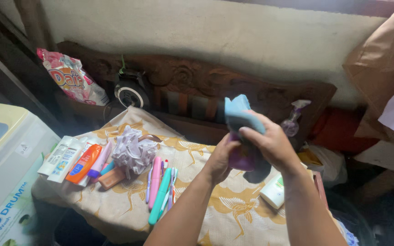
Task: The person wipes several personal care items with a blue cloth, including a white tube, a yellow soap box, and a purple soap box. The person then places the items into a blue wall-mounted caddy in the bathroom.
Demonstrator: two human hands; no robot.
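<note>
Wall: pale plaster, rough and stained, behind everything.
Headboard: dark carved wood, curved top, standing against the wall.
Washing machine: white plastic box with a smooth lid, at the left edge.
Tablecloth: cream fabric printed with yellow birds, draped over a low surface.
Detergent bag: crinkled pink and white plastic, leaning in the left corner.
Sponge: lilac mesh puff, ruffled, lying on the tablecloth.
Tubes: white and orange squeeze tubes, laid side by side left of the sponge.
Toothbrushes: slim pink, teal and lilac plastic handles, lying in a row right of the sponge.
Cloth: light blue, soft, bunched; pressed over the top of the bottle.
Bottle: purple, smooth plastic, mostly covered; held in the air above the tablecloth, between both hands.
Left hand: clenched around the bottle from its left side.
Right hand: fingers closed, grasping the cloth against the bottle.
</note>
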